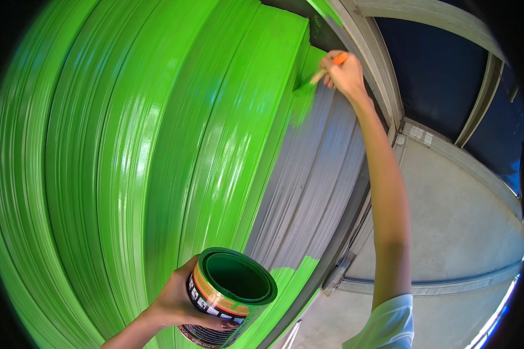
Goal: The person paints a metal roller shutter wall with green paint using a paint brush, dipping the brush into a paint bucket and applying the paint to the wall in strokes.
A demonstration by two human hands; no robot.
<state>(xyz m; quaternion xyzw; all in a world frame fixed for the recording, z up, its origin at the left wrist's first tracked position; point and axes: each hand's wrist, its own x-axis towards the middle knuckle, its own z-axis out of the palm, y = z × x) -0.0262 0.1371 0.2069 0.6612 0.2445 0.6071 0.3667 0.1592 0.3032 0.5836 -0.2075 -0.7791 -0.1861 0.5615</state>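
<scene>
My left hand [177, 299] is wrapped round the side of a paint can [215, 311], low in the view. The can is open at the top, with dark green paint inside and a green-smeared rim. Up at the right, my right hand [344, 74] is closed on a paintbrush [319, 75] with an orange-tipped handle. The green bristles, slightly blurred, touch the ribbed panel [227, 116] near its upper right edge. Bright wet-looking green covers most of the panel. A grey ribbed strip [308, 180] stays bare below the brush, with a green patch [294, 273] at its lower end.
A pale metal frame [384, 58] curves along the panel's right side, with dark panes [436, 75] beyond it. A light grey panel [460, 203] with a metal rail [436, 286] lies to the right of my arm. A metal bracket [339, 272] sticks out beside the grey strip.
</scene>
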